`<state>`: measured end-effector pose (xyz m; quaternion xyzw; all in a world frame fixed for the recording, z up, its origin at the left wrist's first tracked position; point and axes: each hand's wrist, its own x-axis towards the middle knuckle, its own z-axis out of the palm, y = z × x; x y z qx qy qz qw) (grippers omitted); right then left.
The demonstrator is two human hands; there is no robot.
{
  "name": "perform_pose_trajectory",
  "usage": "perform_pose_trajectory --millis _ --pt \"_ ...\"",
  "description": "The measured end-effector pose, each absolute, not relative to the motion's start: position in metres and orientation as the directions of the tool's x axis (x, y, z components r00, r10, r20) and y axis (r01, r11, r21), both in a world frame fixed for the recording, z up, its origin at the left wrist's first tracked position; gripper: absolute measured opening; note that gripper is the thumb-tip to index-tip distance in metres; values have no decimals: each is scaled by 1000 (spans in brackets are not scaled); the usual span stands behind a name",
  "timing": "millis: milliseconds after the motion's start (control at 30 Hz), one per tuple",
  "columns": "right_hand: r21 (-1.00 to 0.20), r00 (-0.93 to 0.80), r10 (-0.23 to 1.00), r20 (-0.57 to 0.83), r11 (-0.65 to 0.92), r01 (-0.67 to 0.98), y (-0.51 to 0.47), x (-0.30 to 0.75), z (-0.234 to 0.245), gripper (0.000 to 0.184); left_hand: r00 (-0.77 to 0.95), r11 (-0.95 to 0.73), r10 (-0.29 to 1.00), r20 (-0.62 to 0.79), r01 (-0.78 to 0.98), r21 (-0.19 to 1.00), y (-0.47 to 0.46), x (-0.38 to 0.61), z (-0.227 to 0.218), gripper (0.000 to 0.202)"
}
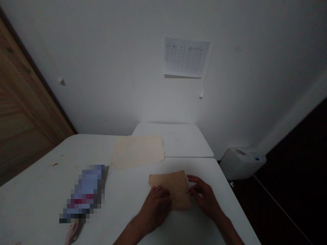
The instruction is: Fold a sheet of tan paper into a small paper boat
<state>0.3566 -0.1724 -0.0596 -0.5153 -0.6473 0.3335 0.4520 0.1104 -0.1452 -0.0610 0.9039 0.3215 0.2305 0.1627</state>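
Left hand (157, 206) rests curled on brown paper (178, 190) at lower centre, its grip unclear; the right hand (204, 195), fingers parted, flanks the edge. Handling appears under way; what remains cannot be told.

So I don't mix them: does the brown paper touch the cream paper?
Apart; the head view shows white table between the brown paper and cream paper.

a wooden door (22, 88) stood at the left. on the pale wall (114, 51) at the far side hung a printed sheet (185, 58). a white container (236, 166) sat on the dark floor (276, 194) at the right. a blurred blue item (88, 187) lay at the near left.
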Motion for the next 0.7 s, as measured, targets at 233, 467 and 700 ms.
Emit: perform_pose_trajectory --millis 233,467,700 --pt "-901 -179 964 194 248 357 -177 357 -65 27 668 -696 699 254 557 453 -148 115 -57 28" --pt "-812 -265 937 227 332 479 -180 366 -73 29 668 -721 687 286 582 375 -149 120 -65 10" --pt "-757 -357 902 242 406 513 -174 365 -59 19 697 -738 674 244 631 238 -143 125 -61 25"
